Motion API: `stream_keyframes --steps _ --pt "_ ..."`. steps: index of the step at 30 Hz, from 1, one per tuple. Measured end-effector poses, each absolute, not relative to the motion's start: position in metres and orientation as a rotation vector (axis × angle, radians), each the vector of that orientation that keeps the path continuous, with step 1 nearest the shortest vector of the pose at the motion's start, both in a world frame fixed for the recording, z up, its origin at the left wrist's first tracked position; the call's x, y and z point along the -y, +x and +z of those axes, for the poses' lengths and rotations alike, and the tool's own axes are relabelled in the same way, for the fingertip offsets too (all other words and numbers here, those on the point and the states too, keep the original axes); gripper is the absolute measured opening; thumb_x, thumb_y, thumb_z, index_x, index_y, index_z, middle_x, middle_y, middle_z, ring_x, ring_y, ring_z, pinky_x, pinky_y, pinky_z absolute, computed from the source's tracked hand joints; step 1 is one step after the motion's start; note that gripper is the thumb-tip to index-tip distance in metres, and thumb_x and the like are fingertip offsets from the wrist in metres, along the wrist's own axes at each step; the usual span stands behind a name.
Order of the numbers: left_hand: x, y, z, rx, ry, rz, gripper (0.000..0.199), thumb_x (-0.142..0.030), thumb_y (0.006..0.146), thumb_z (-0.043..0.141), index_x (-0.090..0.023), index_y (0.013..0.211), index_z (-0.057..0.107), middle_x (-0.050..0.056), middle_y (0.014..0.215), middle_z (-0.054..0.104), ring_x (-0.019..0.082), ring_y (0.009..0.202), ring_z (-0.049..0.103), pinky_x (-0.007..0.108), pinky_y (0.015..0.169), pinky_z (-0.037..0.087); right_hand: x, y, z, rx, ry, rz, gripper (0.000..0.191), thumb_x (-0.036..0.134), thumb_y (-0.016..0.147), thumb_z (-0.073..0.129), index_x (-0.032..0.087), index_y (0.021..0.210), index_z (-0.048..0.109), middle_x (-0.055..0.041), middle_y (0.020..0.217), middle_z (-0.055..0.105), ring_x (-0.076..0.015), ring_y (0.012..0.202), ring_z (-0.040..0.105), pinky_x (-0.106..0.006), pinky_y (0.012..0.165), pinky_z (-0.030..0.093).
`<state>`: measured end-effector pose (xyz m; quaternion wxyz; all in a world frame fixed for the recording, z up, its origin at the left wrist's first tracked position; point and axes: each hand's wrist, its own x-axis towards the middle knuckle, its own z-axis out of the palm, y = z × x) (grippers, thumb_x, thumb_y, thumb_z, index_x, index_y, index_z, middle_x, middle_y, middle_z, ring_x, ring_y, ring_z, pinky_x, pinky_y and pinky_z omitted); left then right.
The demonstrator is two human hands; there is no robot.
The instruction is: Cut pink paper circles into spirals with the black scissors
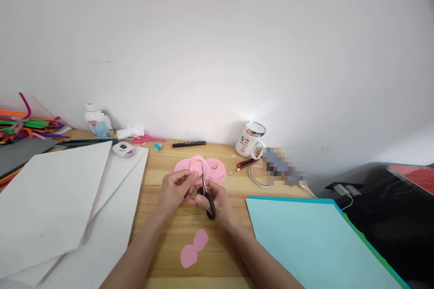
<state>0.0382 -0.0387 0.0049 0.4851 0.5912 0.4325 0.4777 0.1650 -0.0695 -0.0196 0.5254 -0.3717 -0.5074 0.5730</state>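
Note:
Near the middle of the wooden table, my left hand [175, 188] pinches a pink paper piece [197, 165] between thumb and fingers. My right hand [217, 201] is closed around the black handles of a pair of scissors [204, 179]. The blades point up and lie against the pink paper. Behind the hands rest more pink paper cutouts [219, 169], some ring-shaped. Two rounded pink shapes [194, 248], touching at one point, lie on the table between my forearms.
White sheets [50, 198] cover the left side, light blue sheets [305, 230] the right. Along the wall stand a bottle [98, 122] and a white mug [249, 140], with a black marker [189, 144] between. Colourful pipe cleaners [30, 124] lie far left. Pens [247, 163] lie by the mug.

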Motion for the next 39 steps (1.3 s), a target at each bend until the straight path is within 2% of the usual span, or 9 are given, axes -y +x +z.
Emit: stream_keyframes --steps 18,25,31,39 --pt "0.0381 0.039 0.0051 -1.026 1.275 1.273 0.022 -0.032 0.073 0.06 -0.015 0.06 0.058 -0.007 0.04 0.044 0.004 0.032 0.035 0.016 0.033 0.027 0.0714 0.165 -0.0156 1.241 -0.955 1.356 0.038 0.049 0.061 0.07 0.016 0.071 0.054 0.0061 0.046 0.045 -0.0081 0.04 0.038 -0.02 0.038 0.032" --pt "0.0365 0.0378 0.0007 -1.016 1.301 1.289 0.022 -0.033 0.076 0.059 -0.015 0.062 0.058 -0.007 0.042 0.044 0.004 0.032 0.036 0.016 0.033 0.031 0.0704 0.1644 -0.021 1.235 -0.966 1.364 0.037 0.048 0.062 0.07 0.017 0.067 0.051 0.0064 0.044 0.048 -0.0076 0.037 0.04 -0.02 0.037 0.032" --pt "0.0368 0.0378 0.0025 -1.027 1.361 1.29 0.025 -0.031 0.076 0.058 -0.015 0.057 0.055 -0.006 0.042 0.045 0.004 0.032 0.037 0.016 0.033 0.029 0.0697 0.1642 -0.0235 1.207 -0.977 1.425 0.034 0.041 0.059 0.074 0.016 0.071 0.054 0.0066 0.046 0.049 -0.007 0.036 0.041 -0.019 0.037 0.032" --pt "0.0367 0.0372 0.002 -1.101 1.453 1.245 0.025 -0.031 0.073 0.06 -0.015 0.054 0.057 -0.006 0.039 0.045 0.005 0.033 0.039 0.015 0.034 0.031 0.0687 0.1646 -0.0224 1.204 -0.888 1.409 0.034 0.042 0.062 0.072 0.017 0.078 0.056 0.0046 0.055 0.051 -0.0081 0.044 0.042 -0.02 0.044 0.034"
